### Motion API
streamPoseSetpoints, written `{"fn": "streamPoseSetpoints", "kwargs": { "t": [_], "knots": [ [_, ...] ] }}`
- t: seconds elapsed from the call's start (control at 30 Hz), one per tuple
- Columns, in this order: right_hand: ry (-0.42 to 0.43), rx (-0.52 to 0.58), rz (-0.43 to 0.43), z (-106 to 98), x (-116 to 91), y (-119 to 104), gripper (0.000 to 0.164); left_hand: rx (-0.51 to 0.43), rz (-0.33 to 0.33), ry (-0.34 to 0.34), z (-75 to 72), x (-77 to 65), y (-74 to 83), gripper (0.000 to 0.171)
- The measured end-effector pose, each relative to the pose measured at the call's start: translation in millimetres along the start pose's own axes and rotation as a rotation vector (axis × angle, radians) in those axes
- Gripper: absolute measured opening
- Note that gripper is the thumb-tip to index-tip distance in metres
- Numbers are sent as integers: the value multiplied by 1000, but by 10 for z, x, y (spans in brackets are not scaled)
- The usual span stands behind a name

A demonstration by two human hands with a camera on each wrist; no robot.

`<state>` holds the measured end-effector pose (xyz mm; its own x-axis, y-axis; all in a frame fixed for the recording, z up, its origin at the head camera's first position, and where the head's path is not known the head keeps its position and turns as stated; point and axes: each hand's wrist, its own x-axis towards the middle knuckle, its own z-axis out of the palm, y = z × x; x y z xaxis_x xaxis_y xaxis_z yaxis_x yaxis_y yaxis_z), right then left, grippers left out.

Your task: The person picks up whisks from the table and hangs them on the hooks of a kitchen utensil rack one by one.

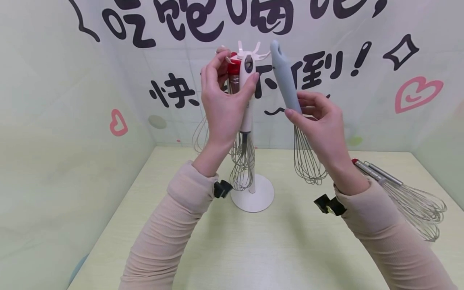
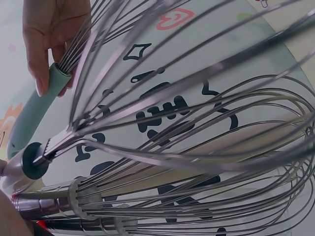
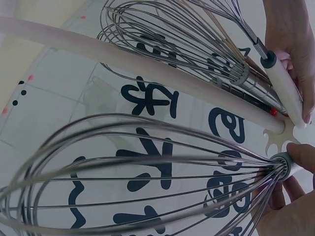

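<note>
A white stand [image 1: 264, 197] with a ring of hooks on top stands on the table. At its top my left hand [image 1: 222, 104] pinches a white-handled whisk [image 1: 246, 119], thumb on the handle and fingers curled round the far side, near a red-ended whisk [image 1: 234, 67]. Another red-ended whisk [image 2: 88, 226] shows behind in the left wrist view. My right hand [image 1: 322, 121] grips a blue-handled whisk [image 1: 286, 82] low on its handle, wires down. The blue handle's holed top end is close to a hook on the stand's right side, apparently just apart from it.
On the table at right lie several metal whisks [image 1: 413, 203], partly hidden by the right forearm. A printed cloth [image 1: 174, 129] with large dark characters hangs behind the table [image 1: 174, 241]. A black wrist camera [image 1: 222, 188] sits by the left cuff.
</note>
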<state>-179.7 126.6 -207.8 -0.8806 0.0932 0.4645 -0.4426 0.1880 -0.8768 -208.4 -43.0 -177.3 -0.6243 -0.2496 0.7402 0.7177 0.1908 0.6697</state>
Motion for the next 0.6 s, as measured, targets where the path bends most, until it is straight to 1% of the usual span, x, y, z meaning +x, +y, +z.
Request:
{"fn": "streamPoseSetpoints", "kwargs": {
  "t": [0.37, 0.6],
  "knots": [
    [-1, -16, -2, 30, 10, -10, 37, 5, 8, 5, -8, 0, -6, 59],
    [-14, -40, -1, 59, 20, -9, 38, 3, 0, -7, -13, 3, -2, 59]
  ]
}}
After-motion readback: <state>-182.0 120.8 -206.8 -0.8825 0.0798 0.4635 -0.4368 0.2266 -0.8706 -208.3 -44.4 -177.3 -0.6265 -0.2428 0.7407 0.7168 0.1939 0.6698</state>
